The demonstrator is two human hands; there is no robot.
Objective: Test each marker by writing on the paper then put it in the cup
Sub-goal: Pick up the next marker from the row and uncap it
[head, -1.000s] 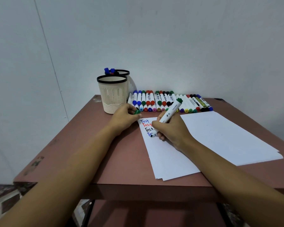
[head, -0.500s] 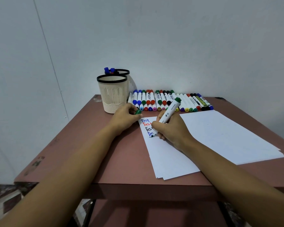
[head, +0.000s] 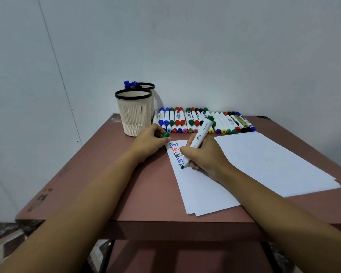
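I have the right hand [head: 203, 156] wrapped around the green marker [head: 200, 137], its tip on the paper [head: 205, 190] below 4 "Test" lines. The left hand [head: 148, 142] pinches the green cap [head: 165, 134] by the sheet's far corner. Beyond stand the cup [head: 134, 115] and the marker row [head: 224, 123].

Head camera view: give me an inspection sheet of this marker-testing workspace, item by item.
Surface: reddish table, scuffed near its left edge.
Job's things: green marker tip on the paper under four "Test" lines; marker row at the table's back; front cup; rear cup holding blue-capped markers.
Clutter: second paper stack at right.
Grippers: left hand pinches the green cap; right hand grips the green marker.
Cables: nothing seen.
Surroundings: plain pale wall; patterned floor below.
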